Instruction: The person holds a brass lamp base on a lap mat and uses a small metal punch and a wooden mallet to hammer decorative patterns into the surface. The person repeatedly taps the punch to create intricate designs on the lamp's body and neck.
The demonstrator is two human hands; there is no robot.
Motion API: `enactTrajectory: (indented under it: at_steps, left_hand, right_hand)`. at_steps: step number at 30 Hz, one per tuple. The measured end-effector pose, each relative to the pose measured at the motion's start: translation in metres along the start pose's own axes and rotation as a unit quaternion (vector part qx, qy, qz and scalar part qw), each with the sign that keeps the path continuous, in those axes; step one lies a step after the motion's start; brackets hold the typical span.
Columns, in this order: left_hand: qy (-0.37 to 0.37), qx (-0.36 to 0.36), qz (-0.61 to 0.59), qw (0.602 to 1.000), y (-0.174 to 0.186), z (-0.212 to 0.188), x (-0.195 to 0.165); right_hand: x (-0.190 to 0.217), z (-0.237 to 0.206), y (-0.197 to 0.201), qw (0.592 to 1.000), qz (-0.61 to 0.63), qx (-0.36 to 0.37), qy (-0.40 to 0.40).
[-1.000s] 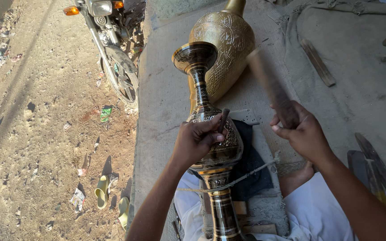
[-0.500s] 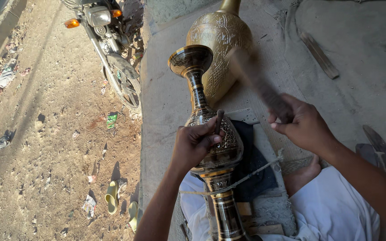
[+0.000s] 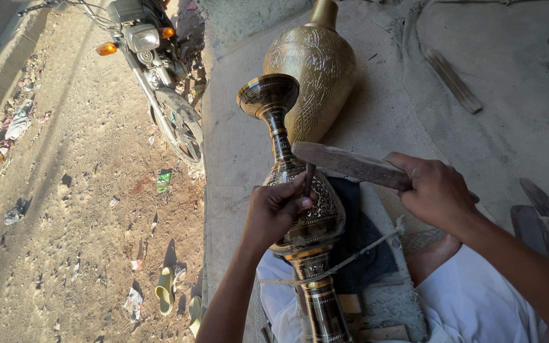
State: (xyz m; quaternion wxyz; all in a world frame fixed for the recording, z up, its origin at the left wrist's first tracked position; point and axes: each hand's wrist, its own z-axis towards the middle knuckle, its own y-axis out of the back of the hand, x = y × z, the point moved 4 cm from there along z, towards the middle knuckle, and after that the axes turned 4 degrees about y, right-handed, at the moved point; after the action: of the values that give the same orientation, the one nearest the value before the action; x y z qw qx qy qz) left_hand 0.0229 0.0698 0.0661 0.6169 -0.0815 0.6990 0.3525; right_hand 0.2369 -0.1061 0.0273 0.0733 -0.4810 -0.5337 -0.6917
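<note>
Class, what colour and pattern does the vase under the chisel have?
Brass-gold with dark engraved bands: the vase, head view.

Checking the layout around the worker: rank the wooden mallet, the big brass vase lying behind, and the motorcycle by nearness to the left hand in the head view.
1. Wooden mallet, just right of the left hand.
2. Big brass vase, lying beyond.
3. Motorcycle, far upper left.

My brass vase (image 3: pixel 303 216) shines glossy with dark engraved bands; the wooden mallet (image 3: pixel 351 165) is rough and matt, the cloth (image 3: pixel 366 254) dark and dull.
</note>
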Motion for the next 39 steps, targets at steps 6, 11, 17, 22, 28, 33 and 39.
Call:
enactTrajectory:
  at_steps: [6, 11, 17, 22, 28, 33, 39]
  left_hand:
    - [0.003, 0.006, 0.008, 1.0, 0.0, 0.0, 0.002]
    - [-0.011, 0.024, -0.018, 0.999, 0.0, 0.001, 0.003]
    - [-0.004, 0.031, -0.016, 0.999, -0.001, 0.002, 0.001]
    - [0.009, 0.037, -0.003, 0.999, 0.001, 0.004, 0.001]
    - [-0.017, 0.053, -0.021, 0.998, 0.002, 0.004, 0.001]
    - [0.023, 0.066, -0.054, 0.996, 0.003, 0.004, 0.004]
    - [-0.036, 0.022, 0.016, 0.999, -0.001, -0.002, -0.001]
  right_hand:
    - [0.002, -0.007, 0.0, 0.999, 0.048, -0.005, -0.026]
    - [0.01, -0.008, 0.001, 0.974, 0.198, -0.043, 0.105]
    - [0.004, -0.006, -0.005, 0.964, 0.247, -0.027, 0.092]
    - [0.001, -0.007, -0.005, 0.991, 0.131, -0.007, 0.038]
    - [-0.004, -0.008, -0.002, 0.996, 0.086, 0.002, 0.024]
    - [-0.021, -0.011, -0.009, 1.0, -0.015, -0.004, -0.012]
    - [-0.019, -0.012, 0.006, 0.989, -0.136, -0.048, 0.036]
